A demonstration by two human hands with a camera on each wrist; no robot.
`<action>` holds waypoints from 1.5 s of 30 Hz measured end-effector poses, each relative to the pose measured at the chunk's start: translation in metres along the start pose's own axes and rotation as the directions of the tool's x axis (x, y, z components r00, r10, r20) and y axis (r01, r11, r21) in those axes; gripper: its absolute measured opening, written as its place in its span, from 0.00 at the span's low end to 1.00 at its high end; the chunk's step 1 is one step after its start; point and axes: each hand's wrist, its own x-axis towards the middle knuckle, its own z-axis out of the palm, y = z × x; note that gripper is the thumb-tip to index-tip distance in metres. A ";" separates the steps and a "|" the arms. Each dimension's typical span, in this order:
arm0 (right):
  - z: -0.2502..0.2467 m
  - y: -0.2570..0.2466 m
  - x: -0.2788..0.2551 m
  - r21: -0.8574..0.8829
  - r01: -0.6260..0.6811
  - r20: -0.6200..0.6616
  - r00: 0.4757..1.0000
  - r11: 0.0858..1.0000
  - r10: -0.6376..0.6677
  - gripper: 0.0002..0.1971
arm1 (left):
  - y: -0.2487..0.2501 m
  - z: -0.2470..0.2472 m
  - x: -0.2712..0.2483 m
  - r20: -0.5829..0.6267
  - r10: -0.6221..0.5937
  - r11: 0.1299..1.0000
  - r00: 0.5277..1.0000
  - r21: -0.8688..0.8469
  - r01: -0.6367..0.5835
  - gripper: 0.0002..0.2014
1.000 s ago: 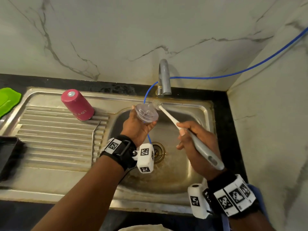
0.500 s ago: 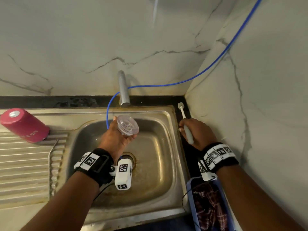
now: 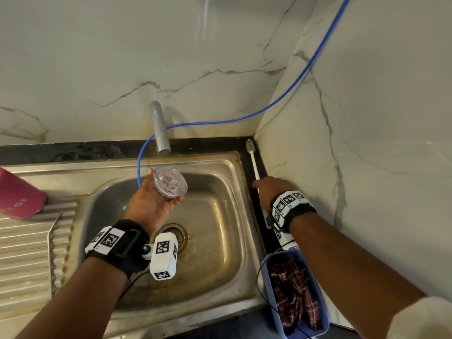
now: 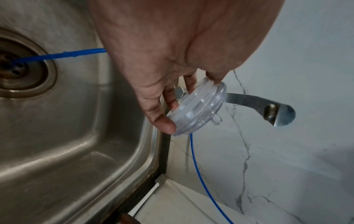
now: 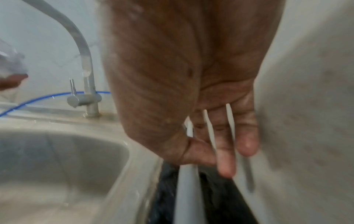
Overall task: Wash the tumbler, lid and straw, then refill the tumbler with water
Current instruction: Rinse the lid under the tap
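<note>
My left hand (image 3: 161, 194) grips the clear plastic lid (image 3: 170, 185) by its rim, above the sink basin (image 3: 220, 216) and just below the faucet spout (image 3: 160, 128). The left wrist view shows thumb and fingers pinching the lid (image 4: 199, 109). The pink tumbler (image 3: 19, 199) sits on the drainboard at the far left, partly cut off. My right hand (image 3: 269, 189) is over the black counter strip right of the sink, fingers straight. The white-and-grey brush (image 3: 253, 162) lies along that strip, its handle (image 5: 186, 194) under my thumb. No straw is in view.
A thin blue tube (image 3: 281, 99) runs from the right wall past the faucet into the drain (image 3: 181, 237). A blue tub (image 3: 267, 285) holding a checked cloth stands at the sink's front right corner. Marble walls close in behind and to the right.
My right hand carried the brush from the lid to the right counter strip and laid it down, fingers now straightened. The left hand kept the lid over the basin.
</note>
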 end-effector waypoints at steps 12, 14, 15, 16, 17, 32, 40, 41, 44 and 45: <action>-0.023 -0.143 0.036 0.654 0.376 -0.364 0.917 0.656 -0.162 0.37 | 0.025 -0.036 -0.014 -0.148 0.019 0.998 0.989 -0.058 -0.027 0.33; -0.020 -0.171 0.049 0.722 0.356 -0.305 0.933 0.594 -0.190 0.39 | 0.030 -0.047 -0.014 -0.150 0.034 0.999 0.988 -0.034 -0.039 0.33; -0.020 -0.183 0.056 0.742 0.342 -0.280 0.940 0.576 -0.196 0.38 | 0.033 -0.053 -0.013 -0.146 0.041 0.999 0.988 -0.015 -0.044 0.32; -0.021 -0.193 0.062 0.756 0.330 -0.267 0.944 0.565 -0.194 0.34 | 0.036 -0.058 -0.013 -0.142 0.047 0.999 0.989 0.004 -0.047 0.31; -0.022 -0.202 0.066 0.764 0.327 -0.268 0.945 0.556 -0.188 0.29 | 0.039 -0.063 -0.013 -0.141 0.051 0.999 0.989 0.015 -0.050 0.29; -0.016 -0.220 0.095 0.618 0.340 -0.241 0.940 0.709 -0.240 0.39 | 0.045 -0.066 0.011 -0.126 0.036 0.998 0.991 0.046 -0.031 0.31; -0.011 -0.213 0.044 0.973 0.116 -0.081 0.982 0.201 -0.174 0.16 | 0.039 -0.033 0.022 0.018 -0.069 0.992 0.997 0.110 0.066 0.34; -0.008 -0.213 0.039 0.989 0.068 -0.047 0.987 0.134 -0.155 0.16 | 0.037 -0.029 0.022 0.034 -0.073 0.989 0.997 0.130 0.068 0.32; -0.005 -0.208 0.030 1.000 -0.028 0.027 0.995 -0.005 -0.100 0.21 | 0.031 -0.015 0.021 0.043 -0.089 0.989 0.995 0.121 0.083 0.30; -0.005 -0.206 0.030 0.996 -0.064 0.058 0.994 -0.057 -0.097 0.24 | 0.029 -0.011 0.022 0.042 -0.097 0.988 0.994 0.122 0.091 0.30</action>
